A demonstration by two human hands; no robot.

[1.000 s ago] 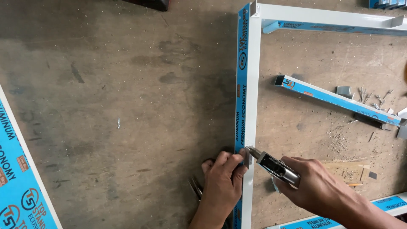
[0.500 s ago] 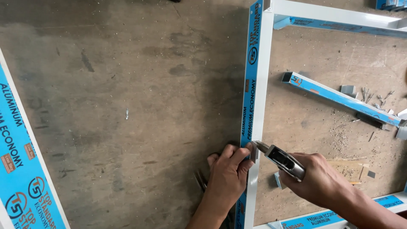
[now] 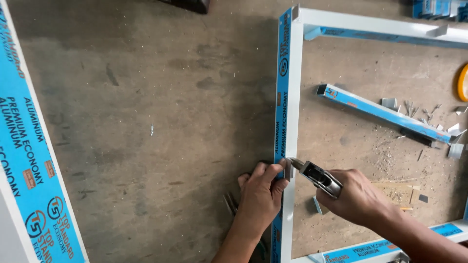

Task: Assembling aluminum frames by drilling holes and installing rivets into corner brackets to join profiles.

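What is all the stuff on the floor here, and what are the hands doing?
Frame: one, white metal with blue film, lying on the floor at the centre and right.
Loose bar: one, blue-filmed, lying slantwise inside the frame.
Wide blue-filmed strip: one, at the left edge.
Small metal bits and screws: several, silvery, beside the loose bar.
Yellow ring-shaped thing: one, cut off at the right edge.
Floor: grey, stained concrete.
Tool: one, silvery metal, tip against the frame's upright bar.
Left hand: pressing on the frame bar, fingers beside the tool's tip.
Right hand: closed around the tool.
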